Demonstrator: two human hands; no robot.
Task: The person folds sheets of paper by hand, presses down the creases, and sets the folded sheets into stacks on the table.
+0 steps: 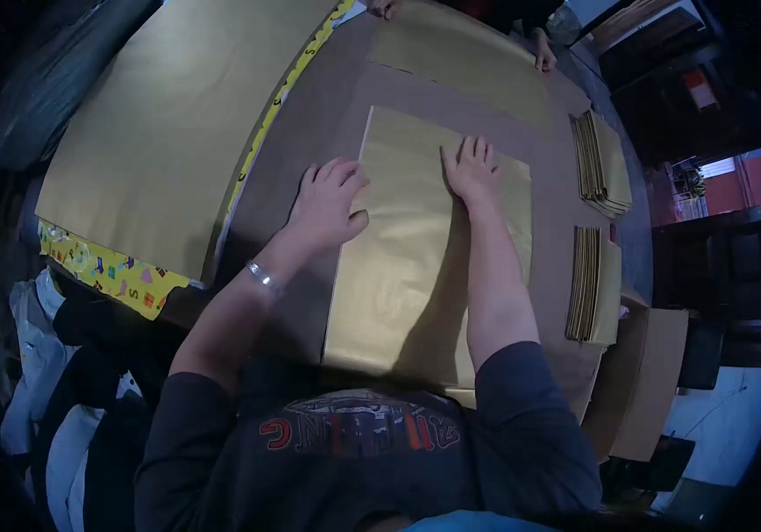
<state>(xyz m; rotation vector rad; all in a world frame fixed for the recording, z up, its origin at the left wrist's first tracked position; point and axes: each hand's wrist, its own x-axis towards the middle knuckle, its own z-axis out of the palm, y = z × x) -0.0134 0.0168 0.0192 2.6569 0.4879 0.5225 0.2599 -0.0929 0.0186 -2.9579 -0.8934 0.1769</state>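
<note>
Presently: kraft paper sheet [385,301], one, on table [305,124], under right hand [475,173], fingers spread, gripping nothing; left hand [329,206], loosely open, at its left edge. Flat, even palm pressure best limits creasing.

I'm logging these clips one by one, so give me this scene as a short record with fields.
Left hand: open, at the left edge of the brown paper sheet
Right hand: open, fingers spread, over the upper part of the brown paper sheet
Left wrist: silver bracelet
Left side: large brown sheet over yellow printed paper
Right side: two piles of folded brown paper, tan cardboard box
Far side: another person's hands at another brown sheet
Surface: dull brown tabletop
</note>
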